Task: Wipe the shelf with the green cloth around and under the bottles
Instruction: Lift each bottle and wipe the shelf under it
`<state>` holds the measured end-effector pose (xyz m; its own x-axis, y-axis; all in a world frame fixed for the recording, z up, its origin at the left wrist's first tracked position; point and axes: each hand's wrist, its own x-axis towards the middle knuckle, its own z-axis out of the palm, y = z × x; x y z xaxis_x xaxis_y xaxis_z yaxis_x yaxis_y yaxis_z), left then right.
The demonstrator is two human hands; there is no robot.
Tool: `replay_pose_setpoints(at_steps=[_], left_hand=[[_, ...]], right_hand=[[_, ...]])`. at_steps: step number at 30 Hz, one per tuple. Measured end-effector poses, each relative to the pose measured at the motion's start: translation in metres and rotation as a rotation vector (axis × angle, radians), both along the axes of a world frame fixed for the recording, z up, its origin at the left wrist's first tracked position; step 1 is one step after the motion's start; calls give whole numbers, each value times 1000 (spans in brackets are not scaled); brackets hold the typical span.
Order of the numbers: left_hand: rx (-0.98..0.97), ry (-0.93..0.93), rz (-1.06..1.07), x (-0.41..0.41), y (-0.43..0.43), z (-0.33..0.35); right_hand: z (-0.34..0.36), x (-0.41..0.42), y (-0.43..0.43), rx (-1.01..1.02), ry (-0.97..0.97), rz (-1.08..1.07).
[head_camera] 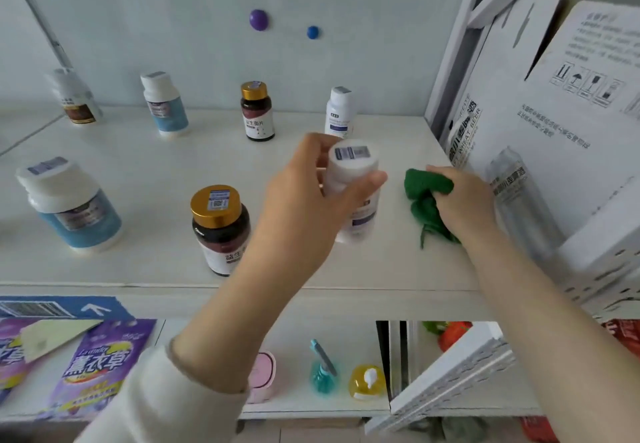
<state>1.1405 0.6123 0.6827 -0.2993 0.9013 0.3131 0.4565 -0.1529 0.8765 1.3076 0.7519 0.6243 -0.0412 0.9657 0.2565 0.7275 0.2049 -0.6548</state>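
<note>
Head view: the left hand point(304, 200) has its thumb and fingers curled round the upper part of a white plastic bottle with a white cap point(353, 165). The right hand point(462, 200) grips a crumpled green cloth point(426, 196) — it is pressed on the white shelf point(156, 172), just beside this bottle.

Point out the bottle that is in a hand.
The white plastic bottle with a white cap and purple-banded label, gripped by the left hand. The rest stand untouched on the white shelf; the right hand grips the green cloth.
</note>
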Motion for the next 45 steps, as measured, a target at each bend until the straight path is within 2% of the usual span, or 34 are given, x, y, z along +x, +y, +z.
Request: replay_pose_setpoints(at_steps=[2,5,9,13,15,17,19,21,23,26,30,32,34,37,40,42,45], left_hand=[[89,21,49,-20,-9,24],[182,11,93,-47,-17,48],[245,14,159,-74,-19,57],[242,4,189,-85,-20,62],[238,-21,194,-90,-21,63],[237,-37,217,-97,-20,63],[232,-39,250,-105,-20,62],[231,-34,273,-112,-19,61],[230,-20,294,-119,-17,61],[208,3,311,-123,-12,61],[186,-6,297,-124,-4,56],[175,-24,285,-125,-2,53],[164,-27,289,-127,-1,51],[168,-18,296,-129,-1,50],[153,19,300,-129,-3,50],[151,21,298,-127,-3,49],[143,6,290,-121,-2,50]], right_hand=[[-1,-19,21,15,-65,56],[0,-51,21,-20,-125,307],[1,-64,-26,-194,-35,702],[18,-52,-45,-340,-60,909],[27,-56,-32,-308,26,871],[26,-70,-4,-153,99,660],[19,-91,24,-25,34,440],[11,-111,40,-16,-56,397],[9,-131,39,-56,-105,509],[10,-146,7,-150,-105,792],[21,-136,-15,-359,-84,1070],[33,-138,-4,-392,-31,1072],[38,-154,18,-253,4,958],[27,-191,39,-78,-147,818],[17,-212,31,-153,-218,928],[13,-210,20,-233,-193,1067],[8,-191,9,-291,-135,1114]])
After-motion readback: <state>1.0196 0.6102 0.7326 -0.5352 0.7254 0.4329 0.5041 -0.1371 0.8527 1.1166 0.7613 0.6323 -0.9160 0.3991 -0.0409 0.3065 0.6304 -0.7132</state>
